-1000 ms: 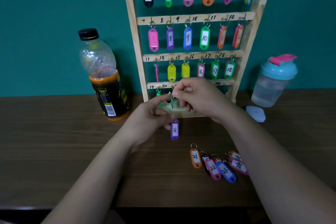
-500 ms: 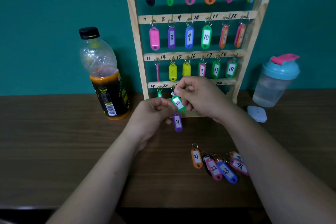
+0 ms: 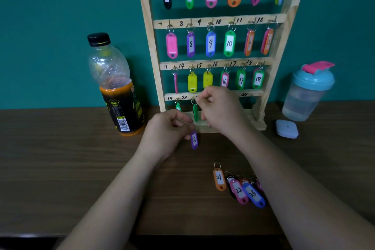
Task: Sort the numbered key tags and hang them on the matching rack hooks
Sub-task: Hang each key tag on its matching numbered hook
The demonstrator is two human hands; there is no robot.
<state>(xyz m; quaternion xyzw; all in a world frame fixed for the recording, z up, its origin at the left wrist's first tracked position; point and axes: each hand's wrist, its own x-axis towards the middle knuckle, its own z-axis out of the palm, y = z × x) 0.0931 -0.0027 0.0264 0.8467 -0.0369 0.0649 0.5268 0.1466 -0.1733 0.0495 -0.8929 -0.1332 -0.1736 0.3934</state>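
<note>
A teal wall (image 3: 60, 26) stands behind a dark tabletop (image 3: 60, 168). The right hand (image 3: 221, 109) is pinched closed on the ring of the green tag (image 3: 195, 112) at the lowest rail of the rack (image 3: 148, 26). Half a second ago that tag lay tilted, face up, between the hands. Now it hangs straight down, edge-on, under the mark 20. It looks hooked, or nearly; I cannot tell whether the ring is fully seated.

Just below and left, the left hand (image 3: 168, 132) grips the purple tag (image 3: 194, 140), which dangles and seems to read 21, so it is probably next.

Beside the right forearm lie the orange tag (image 3: 219, 179), pink tag (image 3: 239, 191) and blue tag (image 3: 253, 195), marked 21, 22 and 23. A bottle (image 3: 119, 95) stands well left of the left hand, and a shaker (image 3: 310, 91) well right of the right hand.
</note>
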